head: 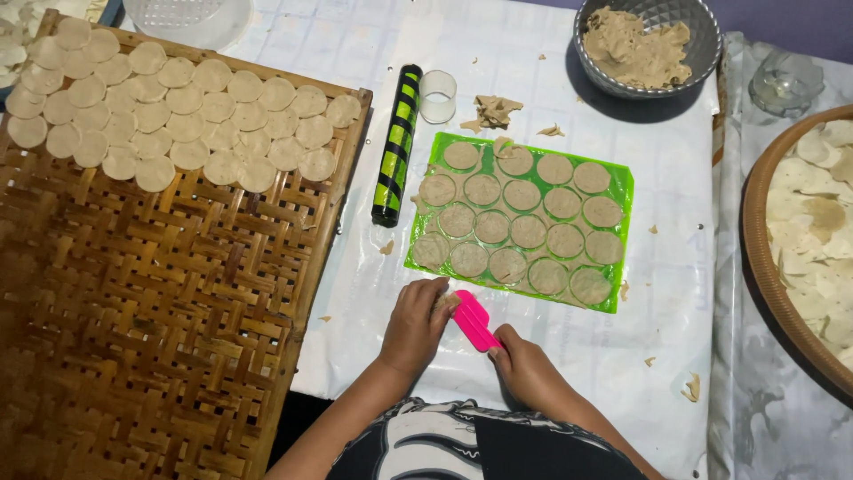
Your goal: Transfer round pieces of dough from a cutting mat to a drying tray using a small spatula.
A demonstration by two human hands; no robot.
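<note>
Right hand [524, 360] grasps pink scraper [475, 321] — left hand [416, 324] pinches a dough round [445, 302]

The round tray [755, 258] of pale chips is cut off at right.

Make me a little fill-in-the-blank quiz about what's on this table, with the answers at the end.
1. The right hand holds a flat scraper coloured ____.
2. The cut dough circles in front of the hands lie on a ____ sheet.
3. The striped rolling pin lies between the sheet and the woven ____ tray.
4. Leftover dough sits in a grey ____ at the top.

Answers: pink; green; bamboo; bowl
</note>
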